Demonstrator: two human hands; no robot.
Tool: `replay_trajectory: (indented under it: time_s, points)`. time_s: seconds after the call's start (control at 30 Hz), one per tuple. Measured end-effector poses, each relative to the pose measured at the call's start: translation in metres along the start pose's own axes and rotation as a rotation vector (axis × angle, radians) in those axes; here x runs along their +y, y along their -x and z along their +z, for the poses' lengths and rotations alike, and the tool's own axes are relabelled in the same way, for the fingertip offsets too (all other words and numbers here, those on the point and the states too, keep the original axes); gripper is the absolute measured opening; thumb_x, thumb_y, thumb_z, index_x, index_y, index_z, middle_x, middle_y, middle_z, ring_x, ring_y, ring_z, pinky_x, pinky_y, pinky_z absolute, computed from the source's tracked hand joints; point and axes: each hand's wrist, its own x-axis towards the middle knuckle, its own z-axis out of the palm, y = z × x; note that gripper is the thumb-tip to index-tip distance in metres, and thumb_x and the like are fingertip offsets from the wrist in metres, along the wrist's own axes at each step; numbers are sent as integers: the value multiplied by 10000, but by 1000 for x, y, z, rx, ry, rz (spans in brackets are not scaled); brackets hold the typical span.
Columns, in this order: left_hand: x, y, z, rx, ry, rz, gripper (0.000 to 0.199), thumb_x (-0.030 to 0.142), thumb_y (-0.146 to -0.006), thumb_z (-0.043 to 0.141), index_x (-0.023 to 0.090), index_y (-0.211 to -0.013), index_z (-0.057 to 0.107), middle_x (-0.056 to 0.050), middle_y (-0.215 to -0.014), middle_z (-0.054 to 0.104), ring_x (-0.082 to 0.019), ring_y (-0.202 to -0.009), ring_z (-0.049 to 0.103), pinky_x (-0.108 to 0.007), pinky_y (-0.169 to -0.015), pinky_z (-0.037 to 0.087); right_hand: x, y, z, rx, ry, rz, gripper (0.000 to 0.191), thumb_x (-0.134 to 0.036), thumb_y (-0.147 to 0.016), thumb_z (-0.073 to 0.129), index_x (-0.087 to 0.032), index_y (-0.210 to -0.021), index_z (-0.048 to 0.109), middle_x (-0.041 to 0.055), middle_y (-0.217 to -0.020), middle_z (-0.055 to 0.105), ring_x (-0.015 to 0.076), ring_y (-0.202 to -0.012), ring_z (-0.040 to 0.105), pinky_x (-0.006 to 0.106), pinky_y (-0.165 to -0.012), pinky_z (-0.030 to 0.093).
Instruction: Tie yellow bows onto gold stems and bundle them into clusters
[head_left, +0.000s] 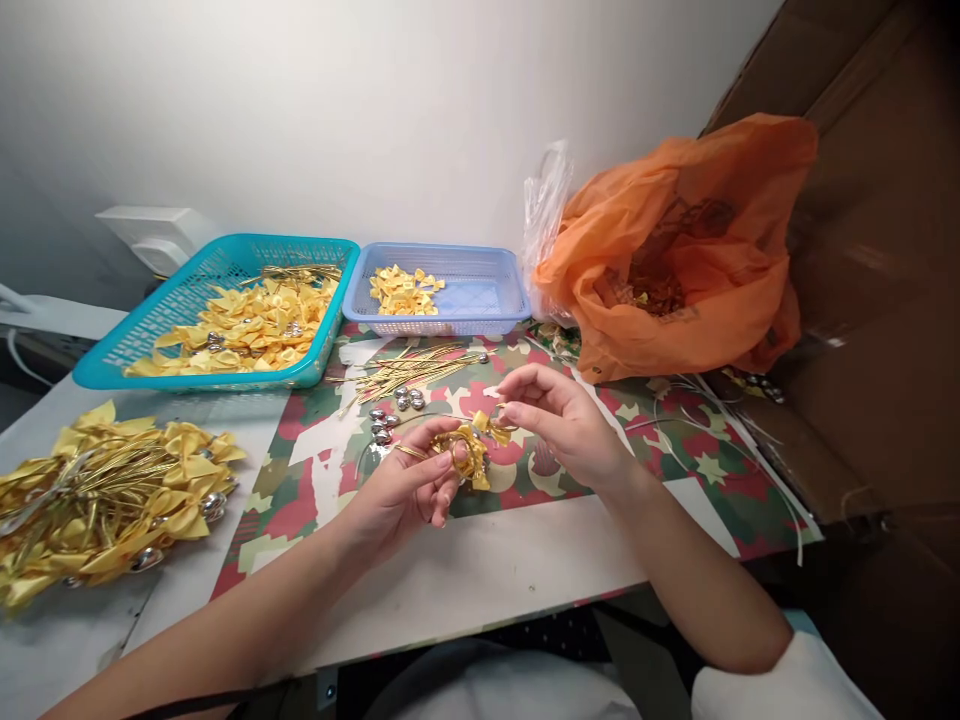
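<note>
Near the middle of the patterned table, my left hand is closed round a gold ribbon piece with curled gold cord. Just to its right, my right hand pinches the upper end of the gold ribbon between thumb and forefinger. Behind my left hand lie several silver beads, with a second small group of silver beads beside them. A loose bundle of gold cords rests farther back. Fingers partly hide the gold piece.
A teal basket of yellow bows stands at the back left, beside a blue basket with yellow pieces. An orange bag is at the back right. Bundled yellow bows lie left; white strands lie right.
</note>
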Motion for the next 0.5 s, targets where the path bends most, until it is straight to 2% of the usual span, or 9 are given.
replay_trajectory:
  time_s: [0.27, 0.4, 0.5]
  points:
    - [0, -3, -4, -13, -6, -30, 322, 247, -669, 859, 246, -934, 678, 68, -707, 621, -29, -351, 506, -130, -286, 472, 3, 2, 1, 12, -39, 45, 132, -275, -784, 728, -222, -874, 648, -20, -825, 645, 92, -768, 610, 250, -739, 525]
    - [5, 1, 0, -15, 52, -18, 363, 178, -643, 866, 239, -954, 689, 47, -795, 647, -81, -535, 656, -139, -346, 540, 4, 4, 2, 24, -83, 56, 154, -277, -768, 749, -221, -874, 653, -20, -845, 647, 92, -783, 613, 254, -758, 534]
    - [8, 4, 3, -26, 89, -3, 348, 166, -657, 859, 237, -958, 700, 49, -793, 634, -71, -570, 667, -107, -349, 529, 4, 7, 3, 45, -113, 70, 166, -280, -769, 755, -220, -893, 662, -19, -859, 651, 92, -812, 622, 261, -796, 546]
